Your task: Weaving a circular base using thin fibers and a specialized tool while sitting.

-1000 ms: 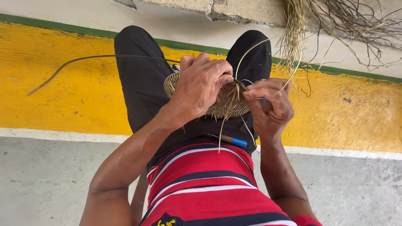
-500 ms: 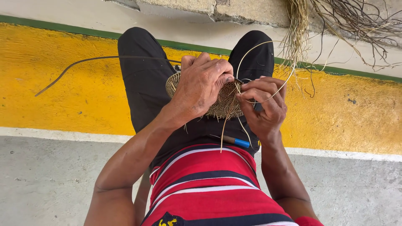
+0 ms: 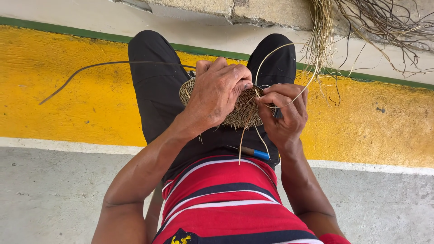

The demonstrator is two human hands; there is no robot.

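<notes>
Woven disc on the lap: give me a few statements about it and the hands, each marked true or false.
1. The left hand lies over the round woven disc. True.
2. The right hand is resting flat on the ground. False: it is raised at the disc's edge, pinching a pale fibre strand.
3. A blue-tipped tool lies on the lap below the disc. True.
4. The floor band under the legs is painted red. False: it is yellow.
5. A bundle of dry fibres hangs at upper right. True.

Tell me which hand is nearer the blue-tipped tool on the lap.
Right. The right hand works just above the tool; the left hand lies farther up-left, over the woven disc.
</notes>
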